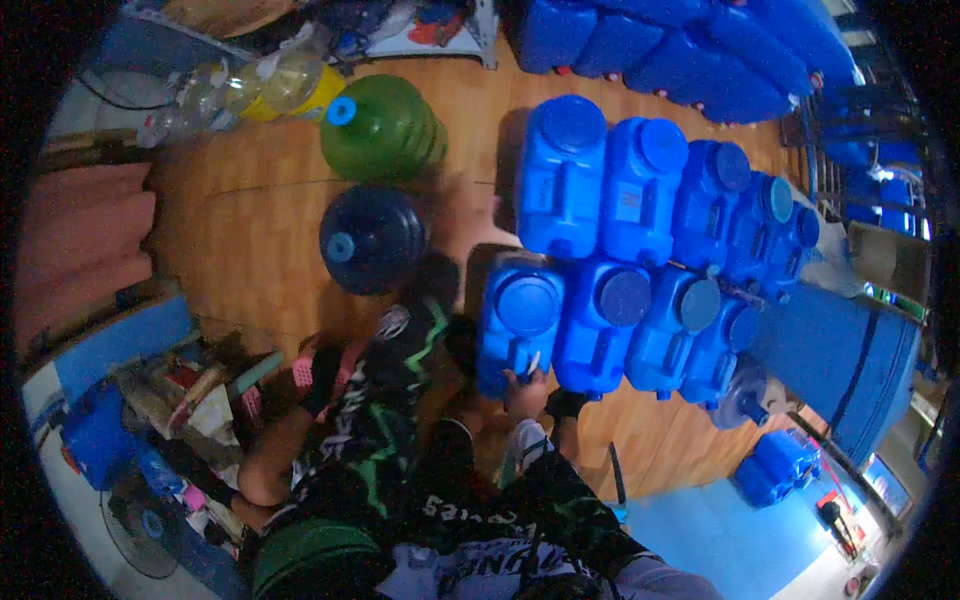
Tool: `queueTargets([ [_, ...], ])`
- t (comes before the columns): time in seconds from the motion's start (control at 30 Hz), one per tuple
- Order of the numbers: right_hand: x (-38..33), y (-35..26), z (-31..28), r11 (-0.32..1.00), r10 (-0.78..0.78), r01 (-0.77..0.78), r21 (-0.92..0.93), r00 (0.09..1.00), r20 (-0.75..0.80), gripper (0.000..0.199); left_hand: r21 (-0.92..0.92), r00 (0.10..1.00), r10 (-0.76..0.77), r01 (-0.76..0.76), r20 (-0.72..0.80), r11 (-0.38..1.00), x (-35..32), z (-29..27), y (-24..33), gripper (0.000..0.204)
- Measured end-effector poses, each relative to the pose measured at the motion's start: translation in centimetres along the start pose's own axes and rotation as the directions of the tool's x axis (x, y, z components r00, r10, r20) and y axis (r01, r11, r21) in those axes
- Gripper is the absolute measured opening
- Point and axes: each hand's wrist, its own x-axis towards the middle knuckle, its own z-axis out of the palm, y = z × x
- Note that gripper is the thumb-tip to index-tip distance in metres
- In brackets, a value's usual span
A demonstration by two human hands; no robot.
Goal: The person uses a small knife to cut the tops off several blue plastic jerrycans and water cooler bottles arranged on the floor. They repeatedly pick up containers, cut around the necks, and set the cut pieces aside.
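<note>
A light-blue water jug [493, 340] with a big round cap stands at the near left of two rows of blue jugs. At its near side, my right hand [525, 393] has its fingers closed at the handle; a small whitish bit shows by the fingertips. My left arm reaches forward in a black sleeve with green zigzags. Its hand lies past the dark cuff, dim and smeared, so its fingers cannot be read. Left of that cuff lies a dark blue round bottle [385, 235], with a green round bottle [395, 130] beyond it.
More blue jugs [625, 185] stand close together to the right. Large blue containers [670, 60] line the back. Clear bottles [235, 90] sit at the far left. A fan [145, 530] and clutter fill the near left. Wood-patterned floor [250, 220] lies between.
</note>
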Motion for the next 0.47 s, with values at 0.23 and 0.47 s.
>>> queueTargets([
  [0.23,5.8,-18.5,4.9,0.751,-0.629,0.620,0.227,0.776,-0.043,0.031,0.629,0.854,-0.440,0.184,0.278,0.755,-3.6,-14.6,-12.9,0.042],
  [0.47,13.4,-42.9,19.4,0.498,-0.765,0.826,-0.264,0.562,0.315,0.067,0.592,0.729,-0.449,0.074,0.517,0.802,-11.0,-8.4,-11.6,0.042],
])
